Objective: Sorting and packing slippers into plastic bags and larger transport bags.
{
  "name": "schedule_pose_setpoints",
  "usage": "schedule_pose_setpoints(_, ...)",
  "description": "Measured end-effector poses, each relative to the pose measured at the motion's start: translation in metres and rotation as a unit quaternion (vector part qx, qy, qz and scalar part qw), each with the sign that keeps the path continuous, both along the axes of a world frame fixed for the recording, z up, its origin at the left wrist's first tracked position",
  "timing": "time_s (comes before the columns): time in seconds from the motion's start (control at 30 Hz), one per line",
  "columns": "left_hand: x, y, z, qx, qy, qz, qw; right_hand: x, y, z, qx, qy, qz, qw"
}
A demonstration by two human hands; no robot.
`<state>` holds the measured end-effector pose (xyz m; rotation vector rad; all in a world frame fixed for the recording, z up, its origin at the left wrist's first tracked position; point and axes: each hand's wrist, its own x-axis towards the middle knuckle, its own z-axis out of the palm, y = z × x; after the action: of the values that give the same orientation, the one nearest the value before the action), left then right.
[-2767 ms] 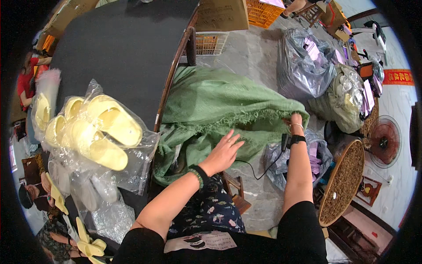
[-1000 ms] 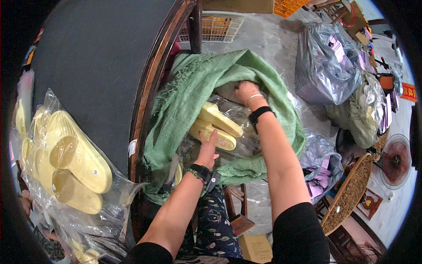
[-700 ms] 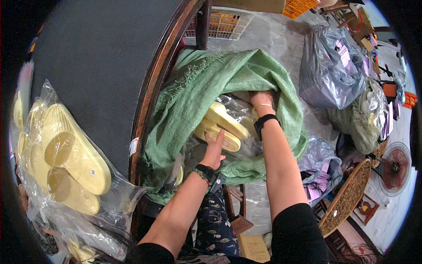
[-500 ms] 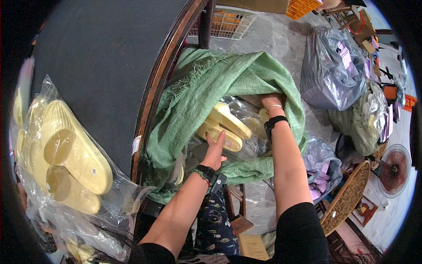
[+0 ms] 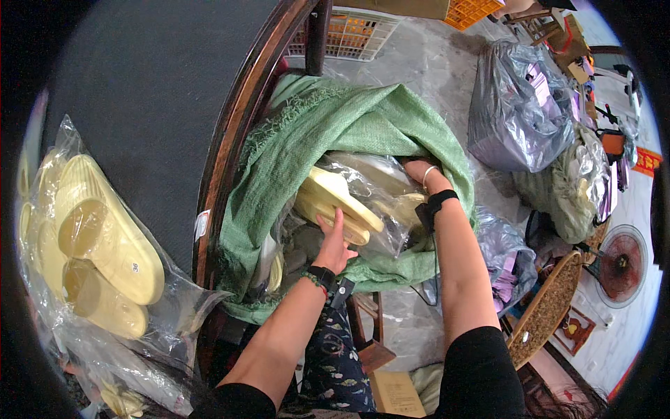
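A green woven sack (image 5: 370, 119) stands with its mouth wide, holding pale yellow slippers (image 5: 331, 202) and clear plastic bags (image 5: 394, 234). My left hand (image 5: 337, 244) rests against the near side of the slippers, its visible fingers stretched out and apart. Reaching under the sack's far right rim is my right hand (image 5: 420, 171); its fingers are hidden beside the plastic and another yellow slipper (image 5: 412, 209).
To the left, bagged yellow slippers (image 5: 115, 237) lie on a dark, wood-edged surface (image 5: 153, 105). Grey plastic bags (image 5: 520, 105) stand on the floor at right, near a fan (image 5: 621, 264) and a round brown-topped stool (image 5: 548, 314). A white crate (image 5: 356, 35) is behind the sack.
The whole view has shifted slightly. Inside the sack, the clear plastic near my right hand has risen and spread into sight. My left hand stays against the slippers.
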<state>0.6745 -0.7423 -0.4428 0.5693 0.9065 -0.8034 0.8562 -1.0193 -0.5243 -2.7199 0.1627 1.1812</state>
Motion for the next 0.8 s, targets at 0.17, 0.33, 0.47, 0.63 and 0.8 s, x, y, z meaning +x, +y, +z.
schedule_pose_setpoints(0.17,-0.009,0.048,-0.012,0.044,0.028,0.039,0.998,-0.004,0.107,0.06,0.184,0.208,-0.19,0.942)
schedule_pose_setpoints(0.33,-0.024,0.041,-0.03,0.044,0.009,0.07,0.997,-0.042,0.102,0.047,0.216,0.256,-0.183,0.925)
schedule_pose_setpoints(0.47,-0.042,0.037,-0.034,-0.033,-0.033,0.105,0.993,-0.075,0.083,0.043,0.227,0.239,-0.158,0.931)
schedule_pose_setpoints(0.63,-0.045,0.051,-0.05,0.014,0.002,0.08,0.997,-0.066,0.119,0.068,0.234,0.274,-0.167,0.918)
schedule_pose_setpoints(0.8,-0.03,0.013,-0.033,-0.018,-0.004,0.074,0.997,-0.11,0.087,0.022,0.239,0.145,-0.142,0.95)
